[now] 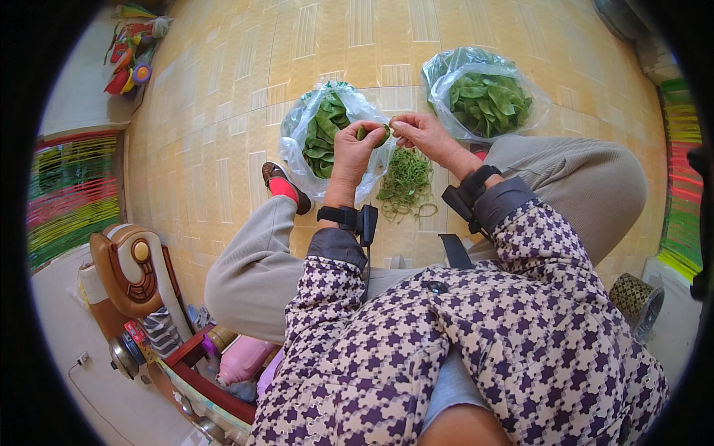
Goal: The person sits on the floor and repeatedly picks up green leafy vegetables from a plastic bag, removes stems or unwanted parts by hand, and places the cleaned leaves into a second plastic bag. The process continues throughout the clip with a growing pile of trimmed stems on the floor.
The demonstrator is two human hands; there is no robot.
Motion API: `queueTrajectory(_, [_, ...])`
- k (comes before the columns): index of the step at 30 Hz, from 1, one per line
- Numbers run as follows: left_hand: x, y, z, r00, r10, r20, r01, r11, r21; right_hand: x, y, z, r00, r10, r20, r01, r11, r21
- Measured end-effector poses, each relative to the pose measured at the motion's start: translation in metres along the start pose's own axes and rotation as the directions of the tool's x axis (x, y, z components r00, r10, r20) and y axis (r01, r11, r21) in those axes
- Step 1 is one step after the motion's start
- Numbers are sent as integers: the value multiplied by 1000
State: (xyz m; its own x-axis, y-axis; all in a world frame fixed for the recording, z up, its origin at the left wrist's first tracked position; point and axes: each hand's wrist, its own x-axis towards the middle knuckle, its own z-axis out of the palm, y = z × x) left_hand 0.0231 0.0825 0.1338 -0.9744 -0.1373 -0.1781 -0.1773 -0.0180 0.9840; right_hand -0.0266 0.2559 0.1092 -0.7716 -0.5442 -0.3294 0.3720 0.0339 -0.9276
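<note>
Flat green bean pods (385,135) are held in my left hand (352,150), between thumb and fingers. Just to the right, my right hand (427,136) has its thumb and fingertips pinched together close to the pod's tip. Whether a thin strand is between those fingertips is too small to tell. Beneath my left hand, a clear plastic bag (290,150) stands open with many flat green pods (323,131) inside. A loose heap of thin green strings and trimmings (406,175) lies on the floor below my hands.
A second clear plastic bag (438,83) of flat green pods (491,103) sits at the upper right on the patterned tile floor (223,111). My bent knees flank the work. At left are a brown and cream armrest (128,267) and a pink bottle (245,359); toys (131,69) lie farther off.
</note>
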Motion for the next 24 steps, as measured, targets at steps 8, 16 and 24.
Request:
queueTrajectory(8, [-1, 10, 9, 927, 354, 122, -352, 711, 609, -6, -22, 6, 941, -335, -44, 233, 737, -634])
queueTrajectory(16, [-7, 12, 25, 894, 447, 27, -369, 699, 612, -7, -24, 11, 966, -163, -200, 68, 907, -415])
queueTrajectory(24, [0, -8, 22, 815, 528, -239, -342, 772, 536, -3, -11, 6, 956, 122, -269, -47, 962, 268])
